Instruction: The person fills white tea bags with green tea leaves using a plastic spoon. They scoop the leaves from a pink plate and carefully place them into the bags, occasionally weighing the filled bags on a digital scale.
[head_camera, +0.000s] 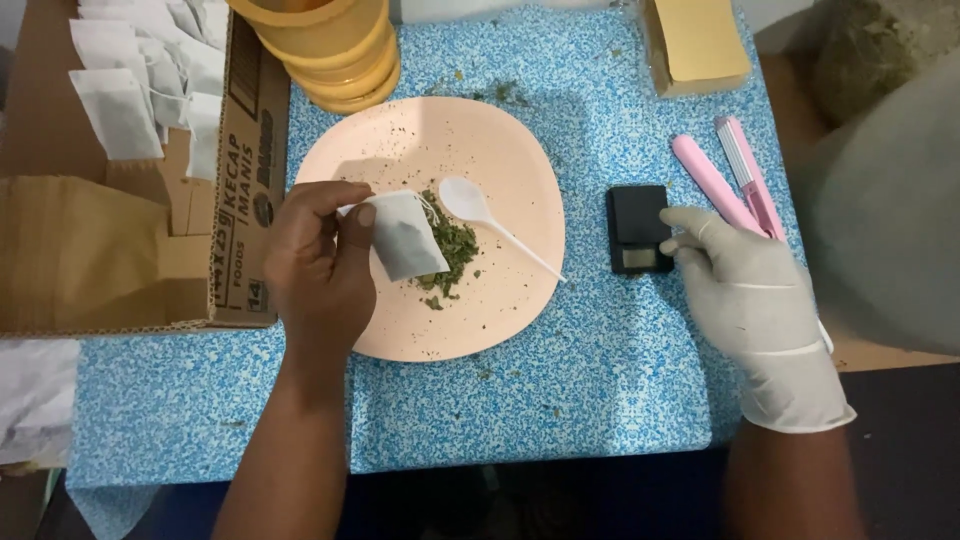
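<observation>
My left hand (318, 262) is bare and pinches a small white filter bag (403, 236) above the left part of a peach plate (505, 165). A small heap of dried green leaves (455, 255) lies on the plate just right of the bag. A white plastic spoon (478, 212) rests on the plate, handle pointing lower right. My right hand (745, 290) wears a white glove and its fingers touch the right edge of a small black pocket scale (637, 226).
A cardboard box (235, 190) at the left holds several empty white bags (140, 80). Stacked yellow tubs (335, 50) stand behind the plate. A pink clamp-shaped sealer (725, 175) lies right of the scale. A tan packet stack (700, 40) sits at the back right on the blue speckled tabletop (560, 390).
</observation>
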